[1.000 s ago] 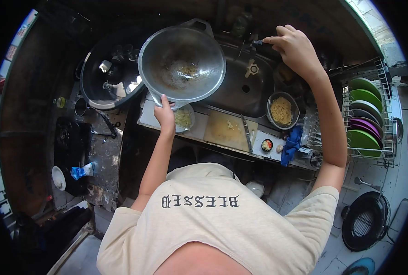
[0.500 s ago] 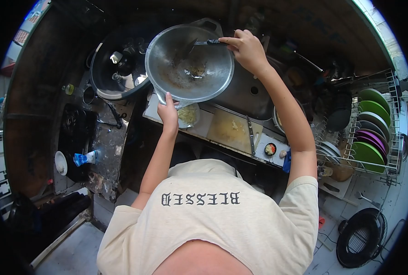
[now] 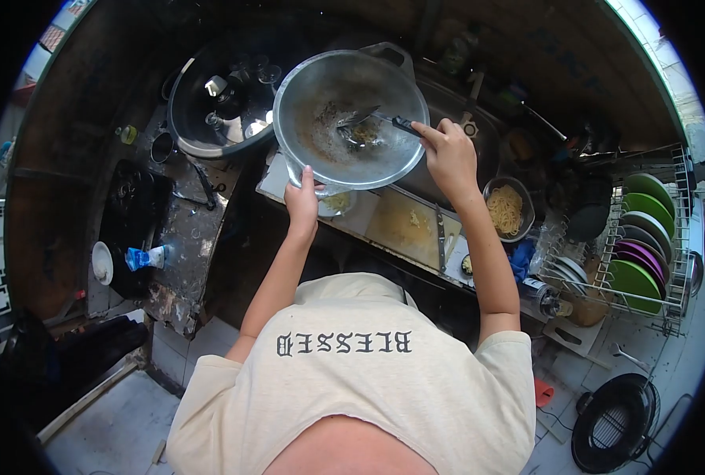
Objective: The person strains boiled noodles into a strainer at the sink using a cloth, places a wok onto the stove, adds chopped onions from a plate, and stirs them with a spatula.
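A large metal wok [image 3: 313, 150] with two loop handles is held up over the counter and the sink's left side. My left hand [image 3: 303, 207] is closed around its near handle. My right hand [image 3: 450, 158] grips the dark handle of a spatula [image 3: 358, 117], whose blade rests inside the wok. Brown residue and a little shiny liquid lie in the wok's bottom. Under its near edge, a plate of pale chopped food [image 3: 338, 204] is partly hidden.
Along the counter lie a cutting board [image 3: 400, 229], a knife [image 3: 440, 239] and a bowl of noodles [image 3: 505, 210]. A black basin [image 3: 180, 119] with glassware stands left, the sink [image 3: 487, 146] behind. At right is a dish rack [image 3: 669, 297] with colored plates.
My right hand has brought the spatula from the right of the wok down into it, the blade now lower in the bowl. The wok appears slightly further right in view, still in my left hand.
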The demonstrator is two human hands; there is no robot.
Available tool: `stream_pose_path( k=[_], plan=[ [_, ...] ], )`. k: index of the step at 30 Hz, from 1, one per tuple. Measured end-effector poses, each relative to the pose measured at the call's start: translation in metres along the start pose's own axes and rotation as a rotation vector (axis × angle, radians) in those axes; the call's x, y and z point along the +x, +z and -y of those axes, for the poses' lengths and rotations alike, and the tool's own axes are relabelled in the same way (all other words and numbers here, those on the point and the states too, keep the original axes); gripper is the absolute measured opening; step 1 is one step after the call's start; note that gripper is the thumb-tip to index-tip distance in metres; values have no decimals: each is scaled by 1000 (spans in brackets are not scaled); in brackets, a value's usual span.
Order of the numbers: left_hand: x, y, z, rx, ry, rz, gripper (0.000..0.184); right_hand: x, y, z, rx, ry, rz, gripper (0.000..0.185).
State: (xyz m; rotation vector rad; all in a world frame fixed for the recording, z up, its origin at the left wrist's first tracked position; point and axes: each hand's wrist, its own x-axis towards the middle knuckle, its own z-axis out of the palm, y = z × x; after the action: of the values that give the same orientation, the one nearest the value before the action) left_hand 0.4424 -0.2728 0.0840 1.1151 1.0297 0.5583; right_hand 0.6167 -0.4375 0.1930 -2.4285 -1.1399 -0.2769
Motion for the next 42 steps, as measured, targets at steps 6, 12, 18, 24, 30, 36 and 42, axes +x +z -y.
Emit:
stream_pose_path(
  k=[6,12,18,24,30,36,42],
  plan=[
    [-10,-9,12,48,-9,164,29,-73,15,45,94,292,48,29],
    [-26,-2,21,65,-100,322,28,-91,40,64,-51,516,-33,41],
    [-41,-1,21,180,-194,364,26,-69,51,35,-82,579,-278,46],
    [-49,-10,21,219,-158,350,29,-45,14,2,-156,578,-368,41],
    [-50,-19,17,222,-173,318,30,-54,17,-16,-61,607,-333,32],
    [-43,-29,14,243,-194,350,29,-78,-18,-6,201,479,-428,32],
    [-40,-34,13,216,-179,351,29,-112,-93,-1,229,490,190,32]
  ],
)
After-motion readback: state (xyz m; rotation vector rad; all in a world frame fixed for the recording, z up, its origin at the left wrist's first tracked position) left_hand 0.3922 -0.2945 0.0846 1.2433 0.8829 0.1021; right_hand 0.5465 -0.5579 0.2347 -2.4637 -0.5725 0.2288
